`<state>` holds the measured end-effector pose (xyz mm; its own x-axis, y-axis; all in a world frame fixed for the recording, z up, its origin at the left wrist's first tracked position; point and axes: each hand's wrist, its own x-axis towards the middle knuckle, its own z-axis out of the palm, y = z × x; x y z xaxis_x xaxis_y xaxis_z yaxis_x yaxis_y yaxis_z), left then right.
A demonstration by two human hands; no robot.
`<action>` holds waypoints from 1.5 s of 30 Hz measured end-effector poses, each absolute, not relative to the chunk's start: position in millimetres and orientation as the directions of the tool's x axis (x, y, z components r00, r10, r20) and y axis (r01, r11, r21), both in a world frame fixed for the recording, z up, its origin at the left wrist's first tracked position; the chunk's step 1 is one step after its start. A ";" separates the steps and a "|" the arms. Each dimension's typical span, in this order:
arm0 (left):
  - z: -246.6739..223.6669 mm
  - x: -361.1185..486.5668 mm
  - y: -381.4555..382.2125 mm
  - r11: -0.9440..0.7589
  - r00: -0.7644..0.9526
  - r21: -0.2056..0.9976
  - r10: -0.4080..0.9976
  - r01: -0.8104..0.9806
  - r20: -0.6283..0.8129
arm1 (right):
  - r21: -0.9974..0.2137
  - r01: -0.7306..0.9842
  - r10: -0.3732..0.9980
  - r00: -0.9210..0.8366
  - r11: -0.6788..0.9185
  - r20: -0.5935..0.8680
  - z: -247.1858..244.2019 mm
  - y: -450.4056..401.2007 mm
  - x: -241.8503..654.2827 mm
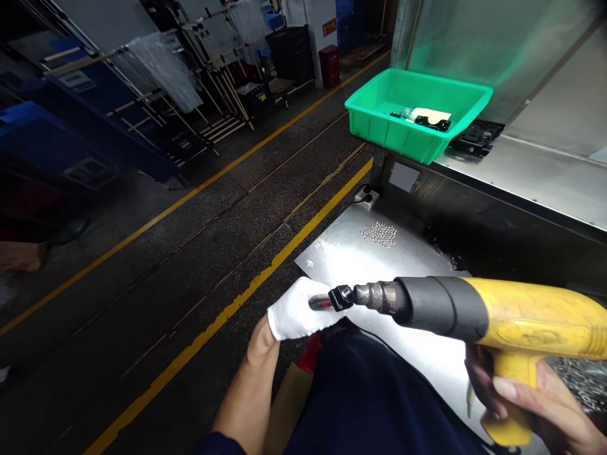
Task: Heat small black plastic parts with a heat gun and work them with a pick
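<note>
My left hand (296, 309), in a white glove, is closed around a small dark part (340, 297) with a black block-like end and a red mark on its stem. The block end meets or nearly meets the stepped metal nose of a yellow and black pistol-grip power tool (531, 316); whether they touch I cannot tell. My right hand (554, 398), its fingers bare, grips that tool by the handle. Its kind is not plain. Beneath both lies a shiny metal tabletop (336, 262) with a patch of small silvery pieces (380, 234).
A green bin (393, 136) holding black parts stands on a raised metal shelf (545, 170), beside another black part (477, 139). A power strip (367, 198) sits at the table's far corner. Many small metal pieces (583, 382) lie at right. Yellow floor lines and racks (222, 95) are left.
</note>
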<state>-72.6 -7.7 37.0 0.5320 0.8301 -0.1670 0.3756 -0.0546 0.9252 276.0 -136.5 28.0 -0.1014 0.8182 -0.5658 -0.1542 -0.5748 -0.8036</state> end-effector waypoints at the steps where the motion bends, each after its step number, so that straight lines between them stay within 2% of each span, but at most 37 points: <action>1: 36.0 -72.7 -7.2 -0.058 0.537 0.928 0.828 0.369 -0.161 | -0.800 -0.159 0.816 -0.101 -0.578 -0.569 27.9 -136.6 276.0; 11: 34.9 -69.7 -6.2 -0.092 0.537 0.934 0.835 0.346 -0.117 | -0.797 -0.181 0.817 -0.094 -0.576 -0.569 27.6 -138.2 275.1; 22: 31.8 -69.5 -6.9 -0.049 0.527 0.930 0.834 0.365 -0.163 | -0.842 -0.148 0.855 -0.122 -0.518 -0.504 21.0 -138.6 277.6; 29: 30.3 -67.2 -7.7 -0.044 0.511 0.938 0.847 0.345 -0.148 | -0.822 -0.172 0.839 -0.079 -0.543 -0.538 23.6 -138.2 274.0; 45: 28.1 -66.8 -4.8 -0.124 0.523 0.907 0.844 0.402 -0.117 | -0.828 -0.175 0.847 -0.120 -0.532 -0.519 17.2 -139.9 276.0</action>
<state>-66.8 -4.8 28.1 0.5228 0.8444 -0.1168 0.4025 -0.1237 0.9070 276.0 -139.9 17.2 -0.1201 0.8465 -0.5186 -0.1753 -0.5322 -0.8282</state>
